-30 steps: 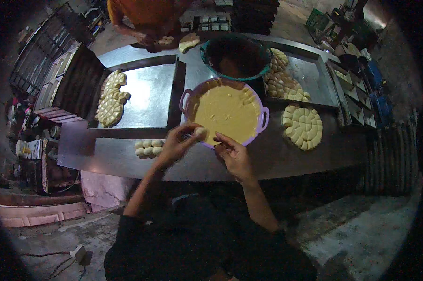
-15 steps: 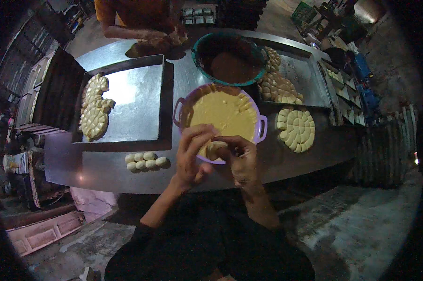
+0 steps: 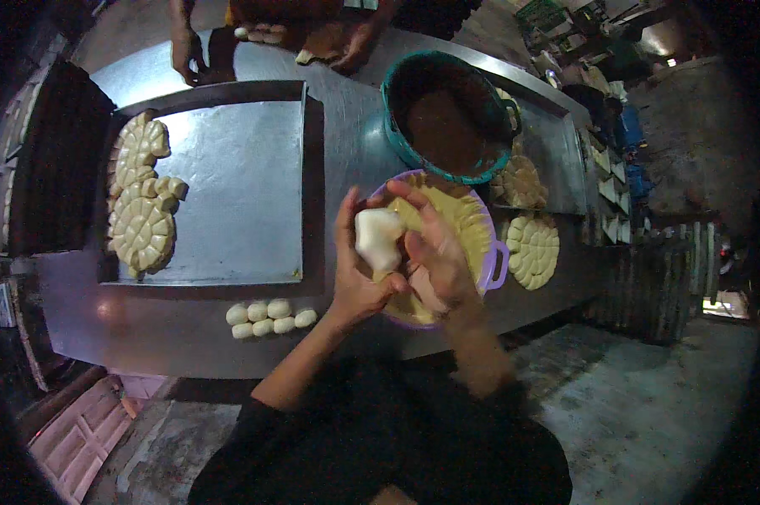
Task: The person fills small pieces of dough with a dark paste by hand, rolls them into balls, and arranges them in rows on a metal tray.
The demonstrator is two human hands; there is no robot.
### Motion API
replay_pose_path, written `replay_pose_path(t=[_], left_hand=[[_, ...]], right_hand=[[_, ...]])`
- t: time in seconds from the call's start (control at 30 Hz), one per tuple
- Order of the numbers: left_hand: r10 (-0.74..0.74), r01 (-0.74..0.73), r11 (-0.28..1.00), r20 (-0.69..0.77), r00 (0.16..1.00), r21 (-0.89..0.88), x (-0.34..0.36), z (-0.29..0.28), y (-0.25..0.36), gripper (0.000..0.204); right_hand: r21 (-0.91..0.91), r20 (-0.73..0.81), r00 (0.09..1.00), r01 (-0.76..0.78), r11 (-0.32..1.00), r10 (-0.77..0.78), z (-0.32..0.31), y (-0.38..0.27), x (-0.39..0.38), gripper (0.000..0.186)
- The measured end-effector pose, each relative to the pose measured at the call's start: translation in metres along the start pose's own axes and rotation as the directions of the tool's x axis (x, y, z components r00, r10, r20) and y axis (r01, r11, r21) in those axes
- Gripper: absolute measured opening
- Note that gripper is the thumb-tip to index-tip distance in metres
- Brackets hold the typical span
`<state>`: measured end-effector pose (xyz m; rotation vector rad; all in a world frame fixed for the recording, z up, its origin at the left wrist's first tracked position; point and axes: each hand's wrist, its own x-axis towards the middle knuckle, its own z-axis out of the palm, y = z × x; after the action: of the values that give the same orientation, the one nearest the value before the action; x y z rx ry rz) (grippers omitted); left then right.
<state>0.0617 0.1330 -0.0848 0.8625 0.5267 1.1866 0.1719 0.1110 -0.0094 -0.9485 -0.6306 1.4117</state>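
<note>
A pale, soft lump of dough [image 3: 378, 236] rests in my left hand [image 3: 350, 273], whose fingers and thumb curve round it. On its right side is my right hand [image 3: 440, 261], fingers apart and somewhat blurred, close against the dough. Both hands are above a purple basin [image 3: 499, 265] of yellow filling [image 3: 460, 210], hiding part of it. Left of the basin, several small dough balls [image 3: 270, 318] lie in two rows on the metal table [image 3: 178, 341].
A large metal tray [image 3: 237, 185] holds round clusters of dough pieces [image 3: 142, 223]. Beyond the basin stands a teal tub [image 3: 447, 126] of brown filling. More dough lies at right, including a scored round [image 3: 533, 251]. Another person's hand [image 3: 186, 55] is across the table.
The dough, earlier between the fingers of both hands, now lies in my left hand as a larger white lump. My right fingers have spread. The view has shifted, and the other person's hands have parted.
</note>
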Motion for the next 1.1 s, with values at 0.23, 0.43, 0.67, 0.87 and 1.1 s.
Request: replay_pose_path(t=[0.23,0.43,0.67,0.87,1.1], left_hand=[[-0.214,0.214,0.976,0.009,0.977,0.048,0.013,-0.041,0.008,0.038],[-0.261,0.253,0.962,0.069,0.963,0.103,0.019,-0.055,0.021,0.029],[-0.349,0.345,0.924,0.009,0.937,-0.164,0.009,-0.027,0.032,0.036],[-0.635,0.644,0.717,0.132,0.761,-0.268,-0.019,-0.002,0.074,0.044],[-0.489,0.450,0.739,0.059,0.870,-0.501,-0.067,0.033,0.062,0.034]], right_hand=[[-0.986,0.055,0.979,0.022,-0.167,-0.194,-0.115,-0.030,0.134,0.036],[-0.988,-0.147,0.989,-0.146,-0.055,0.023,-0.136,-0.024,0.144,0.056],[-0.734,-0.234,0.965,-0.098,0.673,-0.116,-0.038,-0.029,0.060,0.037],[-0.343,-0.085,0.954,0.242,0.908,-0.287,0.005,0.003,-0.024,0.036],[-0.408,0.193,0.943,0.328,0.852,-0.271,-0.026,-0.006,-0.092,0.049]])
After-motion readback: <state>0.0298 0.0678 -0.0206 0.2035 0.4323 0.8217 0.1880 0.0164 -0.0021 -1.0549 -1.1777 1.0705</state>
